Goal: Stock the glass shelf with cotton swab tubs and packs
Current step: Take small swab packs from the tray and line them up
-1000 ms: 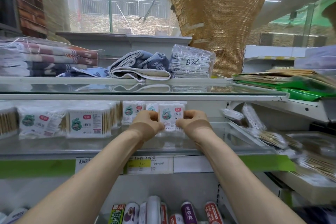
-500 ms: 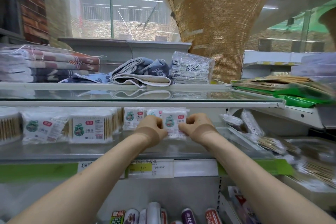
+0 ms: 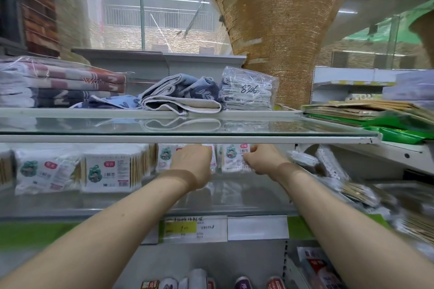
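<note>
Left hand (image 3: 191,164) and right hand (image 3: 265,159): both bare. Forearms bare along their full visible length, to the frame edge.

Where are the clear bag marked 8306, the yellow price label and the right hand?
Clear bag marked 8306 (image 3: 249,89), head view: handwritten number.
Yellow price label (image 3: 180,227), head view: yellow patch.
Right hand (image 3: 265,159), head view: its back.

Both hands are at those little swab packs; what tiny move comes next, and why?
Probably slide the cotton swab pack that the right hand pinches leftward against the neighbouring pack behind the left hand: a slim gap shows between them.
</note>
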Tool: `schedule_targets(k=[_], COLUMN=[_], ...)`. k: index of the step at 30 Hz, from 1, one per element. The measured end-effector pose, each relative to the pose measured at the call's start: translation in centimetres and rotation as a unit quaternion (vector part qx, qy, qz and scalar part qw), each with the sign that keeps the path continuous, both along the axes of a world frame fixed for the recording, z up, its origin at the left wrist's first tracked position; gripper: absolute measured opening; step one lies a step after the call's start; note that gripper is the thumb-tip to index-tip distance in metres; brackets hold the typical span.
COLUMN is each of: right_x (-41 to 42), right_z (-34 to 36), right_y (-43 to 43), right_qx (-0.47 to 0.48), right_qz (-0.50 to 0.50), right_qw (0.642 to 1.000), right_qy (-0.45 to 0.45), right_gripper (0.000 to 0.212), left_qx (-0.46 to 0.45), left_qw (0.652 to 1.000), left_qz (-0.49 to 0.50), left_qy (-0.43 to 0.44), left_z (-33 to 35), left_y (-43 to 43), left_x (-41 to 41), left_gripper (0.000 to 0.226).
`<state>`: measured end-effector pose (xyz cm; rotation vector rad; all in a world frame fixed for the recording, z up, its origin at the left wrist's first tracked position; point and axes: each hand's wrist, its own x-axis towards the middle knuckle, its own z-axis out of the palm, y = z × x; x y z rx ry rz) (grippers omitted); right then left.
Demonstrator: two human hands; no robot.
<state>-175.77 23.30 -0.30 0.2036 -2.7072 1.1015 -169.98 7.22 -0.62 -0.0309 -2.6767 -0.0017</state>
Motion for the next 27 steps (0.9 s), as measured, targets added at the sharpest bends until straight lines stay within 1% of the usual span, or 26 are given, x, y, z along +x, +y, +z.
schedule_targets(k=[3, 6, 10, 13, 16, 17, 20, 21, 22, 25, 27], right_x=[-0.9, -1.6, -2.2, -2.2, -2.2, -2.2, -2.2, -2.2, -2.2, -2.1, -1.8], right_z=[-0.1, -0.3, -0.5, -0.5, -0.4, -0.4, -0.4, -0.5, -0.5, -0.5, -0.5], right_y=[-0.7, -1.1, -1.3, -1.3, -1.1, -1.1, -1.1, -1.2, -1.2, -1.4, -1.3], right_qx=[-0.011, 0.003, 0.037, 0.066, 0.089, 0.092, 0.087, 0.085, 0.085, 0.082, 0.078], right_qz=[-0.004, -0.005, -0.008, -0.008, -0.008, -0.006, -0.006, -0.007, -0.008, -0.014, -0.01], right_qw=[1.0, 1.0, 0.999, 0.998, 0.996, 0.995, 0.996, 0.996, 0.996, 0.996, 0.996], right_qy=[-0.014, -0.017, 0.003, 0.016, 0.023, 0.024, 0.031, 0.032, 0.036, 0.045, 0.041], right_gripper=[0.02, 0.016, 0.021, 0.015, 0.013, 0.013, 0.017, 0.017, 0.015, 0.03, 0.027], left_qx=[-0.062, -0.089, -0.095, -0.096, -0.092, -0.087, -0.068, -0.066, -0.068, -0.082, -0.091], left_qw=[0.998, 0.996, 0.995, 0.995, 0.996, 0.996, 0.997, 0.997, 0.997, 0.996, 0.995], left_qz=[-0.003, -0.006, -0.011, -0.011, -0.004, -0.003, 0.002, 0.008, 0.017, 0.037, 0.041], left_qy=[-0.003, -0.002, 0.004, -0.003, -0.021, -0.027, -0.038, -0.034, -0.029, -0.017, -0.013], left_z=[0.1, 0.1, -0.3, -0.4, -0.4, -0.4, -0.4, -0.5, -0.6, -0.9, -1.0], left_y=[0.6, 0.8, 0.7, 0.7, 0.7, 0.8, 1.3, 1.5, 1.7, 2.1, 2.2], left_x=[-0.1, -0.3, -0.5, -0.5, -0.6, -0.7, -1.2, -1.5, -1.7, -2.2, -2.3], left_gripper=[0.014, 0.018, 0.024, 0.026, 0.022, 0.021, 0.037, 0.04, 0.039, 0.035, 0.033])
